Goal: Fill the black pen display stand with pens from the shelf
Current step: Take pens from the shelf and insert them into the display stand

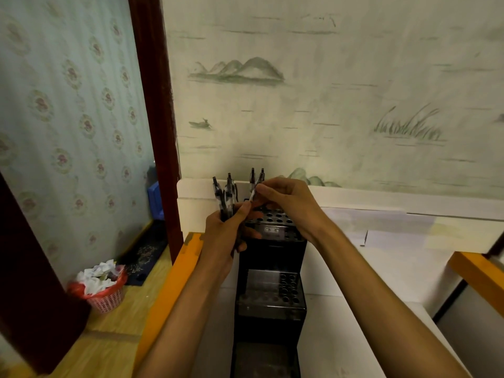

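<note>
A black tiered pen display stand [270,268] stands on the white shelf [354,282], its top and middle tiers showing rows of round holes. My left hand [226,233] grips a bunch of clear pens with black caps [227,199] at the stand's upper left. My right hand [289,205] is over the top tier and pinches one clear pen [254,193], tilted, next to the left fingertips. Behind it, two pens [256,177] stick up at the top tier's back.
An orange wooden edge [174,271] runs along the shelf's left side, and another orange piece [477,271] is at the right. On the floor to the left are a pink waste basket [105,291] full of paper and a dark mat [144,255]. A papered wall rises directly behind.
</note>
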The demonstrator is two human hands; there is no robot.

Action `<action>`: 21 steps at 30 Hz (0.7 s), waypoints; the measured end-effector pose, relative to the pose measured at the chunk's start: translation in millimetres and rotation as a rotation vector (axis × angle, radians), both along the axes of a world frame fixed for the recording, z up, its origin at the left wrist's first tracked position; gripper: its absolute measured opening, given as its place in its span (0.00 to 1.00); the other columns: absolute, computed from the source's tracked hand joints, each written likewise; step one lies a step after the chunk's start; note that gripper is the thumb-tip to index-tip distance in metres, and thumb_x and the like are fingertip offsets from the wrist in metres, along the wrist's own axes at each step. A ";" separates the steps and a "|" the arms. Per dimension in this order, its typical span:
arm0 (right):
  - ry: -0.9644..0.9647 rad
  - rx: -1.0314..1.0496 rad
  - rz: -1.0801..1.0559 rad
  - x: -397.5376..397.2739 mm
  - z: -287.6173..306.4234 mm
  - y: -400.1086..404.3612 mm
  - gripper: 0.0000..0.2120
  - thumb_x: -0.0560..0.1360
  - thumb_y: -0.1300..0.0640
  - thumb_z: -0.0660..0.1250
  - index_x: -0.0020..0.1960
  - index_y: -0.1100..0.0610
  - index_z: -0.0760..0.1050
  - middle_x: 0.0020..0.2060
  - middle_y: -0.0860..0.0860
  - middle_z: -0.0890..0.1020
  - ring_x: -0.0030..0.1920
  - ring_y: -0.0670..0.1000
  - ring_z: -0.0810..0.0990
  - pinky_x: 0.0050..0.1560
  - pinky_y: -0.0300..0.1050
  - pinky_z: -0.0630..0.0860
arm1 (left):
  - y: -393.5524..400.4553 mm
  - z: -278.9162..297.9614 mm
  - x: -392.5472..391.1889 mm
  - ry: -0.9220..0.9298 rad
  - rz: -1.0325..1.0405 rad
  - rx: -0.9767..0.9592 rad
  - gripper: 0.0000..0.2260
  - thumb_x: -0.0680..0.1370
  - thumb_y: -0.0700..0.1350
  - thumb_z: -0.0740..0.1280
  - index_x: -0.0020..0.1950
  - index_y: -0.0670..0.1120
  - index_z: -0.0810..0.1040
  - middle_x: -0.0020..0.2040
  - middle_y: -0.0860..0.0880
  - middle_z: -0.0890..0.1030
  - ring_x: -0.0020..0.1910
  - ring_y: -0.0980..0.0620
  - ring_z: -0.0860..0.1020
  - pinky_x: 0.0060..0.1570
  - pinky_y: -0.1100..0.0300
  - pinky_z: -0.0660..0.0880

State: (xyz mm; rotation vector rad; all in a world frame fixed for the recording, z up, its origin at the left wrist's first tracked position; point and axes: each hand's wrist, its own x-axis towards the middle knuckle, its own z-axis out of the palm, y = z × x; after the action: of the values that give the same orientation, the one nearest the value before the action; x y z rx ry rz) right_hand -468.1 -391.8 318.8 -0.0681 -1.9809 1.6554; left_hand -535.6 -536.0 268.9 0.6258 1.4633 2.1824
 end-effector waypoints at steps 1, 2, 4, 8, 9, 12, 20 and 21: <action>0.005 -0.025 -0.011 -0.9 0.7 0.5 0.07 0.76 0.57 0.71 0.50 0.59 0.84 0.44 0.57 0.87 0.46 0.57 0.86 0.50 0.43 0.82 | -0.9 0.2 -0.7 0.005 0.002 -0.013 0.11 0.79 0.51 0.68 0.56 0.47 0.82 0.47 0.45 0.87 0.30 0.50 0.83 0.20 0.64 0.68; 0.018 -0.067 -0.027 -1.8 2.0 1.7 0.06 0.76 0.57 0.71 0.49 0.59 0.84 0.44 0.57 0.87 0.45 0.56 0.86 0.49 0.43 0.82 | -2.1 0.2 -1.3 0.016 0.007 -0.030 0.10 0.80 0.50 0.67 0.56 0.47 0.82 0.47 0.46 0.87 0.31 0.49 0.83 0.20 0.64 0.69; 0.070 -0.152 -0.078 -2.6 6.9 8.2 0.05 0.77 0.58 0.71 0.48 0.58 0.84 0.42 0.58 0.86 0.43 0.56 0.86 0.46 0.46 0.83 | -5.3 -2.0 -2.9 0.053 0.036 -0.068 0.09 0.81 0.49 0.66 0.55 0.46 0.82 0.46 0.47 0.87 0.29 0.50 0.82 0.21 0.64 0.69; 0.148 -0.089 -0.232 -3.7 16.4 27.1 0.06 0.77 0.57 0.71 0.49 0.59 0.83 0.41 0.56 0.86 0.41 0.56 0.86 0.44 0.45 0.82 | -11.9 -8.8 -7.6 0.100 0.128 -0.111 0.09 0.82 0.46 0.66 0.47 0.44 0.83 0.27 0.51 0.75 0.19 0.57 0.65 0.19 0.65 0.60; 0.155 -0.052 -0.269 -4.8 17.4 30.6 0.05 0.77 0.57 0.71 0.49 0.58 0.83 0.40 0.55 0.86 0.41 0.55 0.86 0.45 0.46 0.82 | -13.3 -9.4 -9.2 0.088 0.135 -0.112 0.08 0.81 0.46 0.67 0.46 0.45 0.82 0.25 0.52 0.70 0.20 0.58 0.63 0.19 0.65 0.58; 0.161 0.086 -0.379 -10.0 18.2 36.0 0.07 0.77 0.56 0.71 0.50 0.59 0.83 0.41 0.53 0.86 0.42 0.53 0.86 0.49 0.49 0.83 | -15.8 -9.8 -14.3 0.064 0.122 -0.103 0.04 0.80 0.44 0.69 0.47 0.46 0.76 0.26 0.52 0.67 0.21 0.58 0.62 0.19 0.65 0.59; 0.139 0.314 -0.486 -19.1 17.1 34.5 0.09 0.77 0.55 0.71 0.53 0.58 0.82 0.42 0.50 0.86 0.43 0.47 0.85 0.51 0.43 0.82 | -18.6 -10.3 -19.0 -0.013 0.053 -0.031 0.07 0.81 0.40 0.65 0.44 0.44 0.70 0.30 0.48 0.69 0.21 0.55 0.64 0.19 0.66 0.59; 0.128 0.328 -0.491 -20.6 16.4 34.5 0.09 0.76 0.54 0.72 0.53 0.58 0.83 0.42 0.50 0.86 0.43 0.47 0.85 0.51 0.42 0.81 | -19.1 -10.1 -18.6 -0.013 0.054 -0.026 0.06 0.81 0.40 0.65 0.44 0.45 0.72 0.30 0.48 0.70 0.22 0.55 0.66 0.19 0.66 0.60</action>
State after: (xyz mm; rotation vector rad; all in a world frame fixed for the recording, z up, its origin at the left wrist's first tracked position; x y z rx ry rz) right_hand -488.7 -357.3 335.2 -0.2920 -1.9170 0.9932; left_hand -554.2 -555.2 258.8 0.5685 1.5155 2.2003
